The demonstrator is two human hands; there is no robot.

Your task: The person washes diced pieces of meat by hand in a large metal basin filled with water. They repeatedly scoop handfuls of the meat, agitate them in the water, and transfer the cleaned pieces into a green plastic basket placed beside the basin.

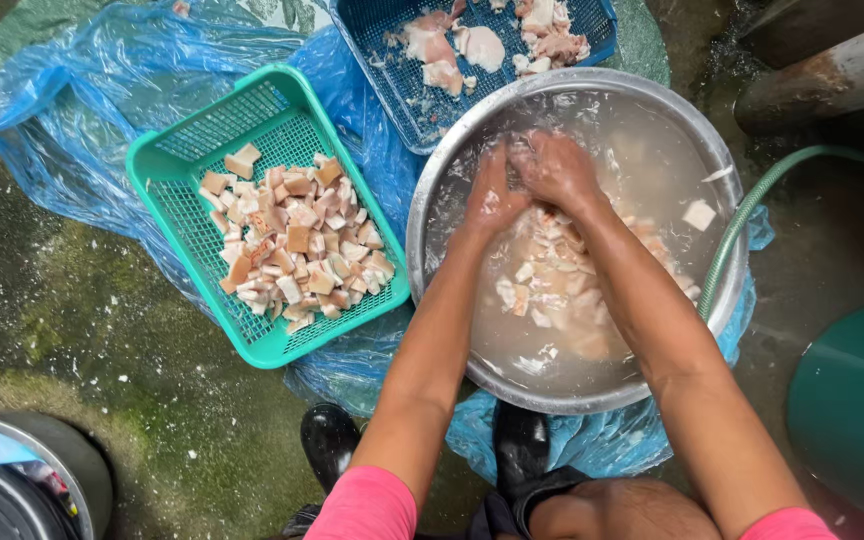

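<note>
Hands: left hand (492, 200) and right hand (555, 168) close together on pale wet meat cubes (542, 275), likely soft, slippery, best cupped, inside the round steel basin (432, 210), right of the green plastic basket (167, 160).

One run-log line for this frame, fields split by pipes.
left hand and right hand: together in cloudy water, rubbing meat pieces | metal basin | green basket: cut pieces | blue basket behind | hose over rim

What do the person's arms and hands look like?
Both arms are bare from short pink sleeves down. The left hand and right hand wear no gloves, rings or watch, and they look wet and shiny.
</note>
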